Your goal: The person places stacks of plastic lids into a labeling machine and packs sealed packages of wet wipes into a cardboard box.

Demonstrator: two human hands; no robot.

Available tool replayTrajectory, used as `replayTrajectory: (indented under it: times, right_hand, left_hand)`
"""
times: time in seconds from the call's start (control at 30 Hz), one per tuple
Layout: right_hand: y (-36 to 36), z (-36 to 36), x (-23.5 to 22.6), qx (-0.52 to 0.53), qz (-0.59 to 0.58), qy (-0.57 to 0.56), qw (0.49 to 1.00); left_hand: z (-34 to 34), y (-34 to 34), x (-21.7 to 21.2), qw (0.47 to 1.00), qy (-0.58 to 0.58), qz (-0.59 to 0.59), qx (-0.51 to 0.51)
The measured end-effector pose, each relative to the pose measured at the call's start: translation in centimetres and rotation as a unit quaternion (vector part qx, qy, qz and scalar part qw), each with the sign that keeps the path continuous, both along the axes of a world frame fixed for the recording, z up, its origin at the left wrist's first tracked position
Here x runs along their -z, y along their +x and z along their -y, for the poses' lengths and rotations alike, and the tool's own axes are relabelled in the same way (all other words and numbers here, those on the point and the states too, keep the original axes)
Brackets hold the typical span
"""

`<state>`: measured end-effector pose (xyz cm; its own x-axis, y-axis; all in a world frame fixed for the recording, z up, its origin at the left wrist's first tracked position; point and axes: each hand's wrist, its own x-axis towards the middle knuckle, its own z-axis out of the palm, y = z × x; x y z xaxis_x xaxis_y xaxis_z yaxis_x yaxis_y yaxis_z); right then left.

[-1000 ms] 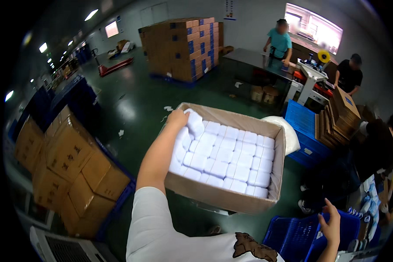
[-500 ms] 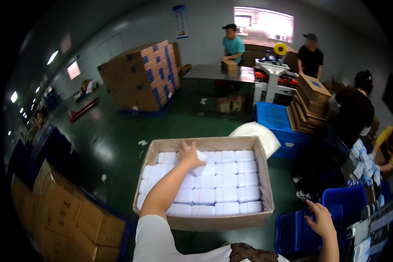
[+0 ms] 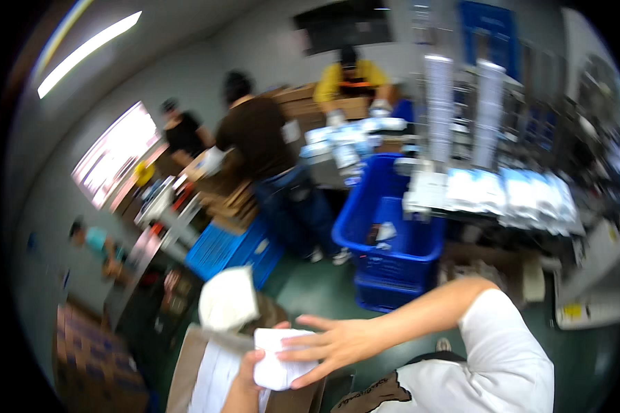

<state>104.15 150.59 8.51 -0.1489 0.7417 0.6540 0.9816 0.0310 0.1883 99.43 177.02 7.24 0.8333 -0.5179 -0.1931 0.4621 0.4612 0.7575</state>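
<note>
Now a white packet passes between two hands over the open carton

Around the person stands a blurred workshop with a blue crate (image 3: 391,242) ahead and several co-workers at tables behind it. Below, at the lower edge, sits the cardboard carton (image 3: 186,372), open, with rows of white packets inside; how full it is I cannot tell. Above its right side the right hand (image 3: 334,344) reaches across with fingers spread flat against the white packet (image 3: 275,358). The left hand (image 3: 249,375) comes from below and pinches the same packet at its lower edge. I judge that one packet is just lifted out, and many remain in the carton.
</note>
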Motion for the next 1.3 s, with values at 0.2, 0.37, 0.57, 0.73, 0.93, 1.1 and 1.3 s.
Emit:
replayTrajectory:
  times: [0.2,0.37,0.57,0.73,0.93,1.1,1.3]
  right_hand:
    - [3.0,16.3,-2.4,0.093,-0.083,-0.034,0.992]
    - [5.3,32.0,-3.5,0.253,-0.088,0.057,0.962]
    - [11.6,41.7,-3.3,0.328,-0.056,0.273,0.903]
    - [15.8,45.4,-2.4,0.316,-0.028,0.292,0.902]
    - [19.1,46.4,-1.8,0.330,0.004,0.277,0.902]
    - [22.0,45.3,-5.7,0.343,-0.423,0.273,0.793]
    - [28.0,50.4,-18.5,0.312,-0.150,0.355,0.869]
  left_hand:
    - [21.6,7.6,-1.7,0.989,0.022,-0.055,0.132]
    - [36.3,12.0,0.0,0.972,-0.173,-0.104,0.119]
    - [50.6,17.4,1.4,0.970,-0.208,-0.122,0.044]
    - [56.7,22.8,3.3,0.962,-0.228,-0.152,0.015]
    - [58.8,25.0,2.2,0.975,-0.190,-0.113,-0.009]
    - [58.8,28.6,4.4,0.972,-0.164,-0.167,0.003]
    - [57.8,28.9,2.4,0.990,-0.093,-0.107,-0.019]
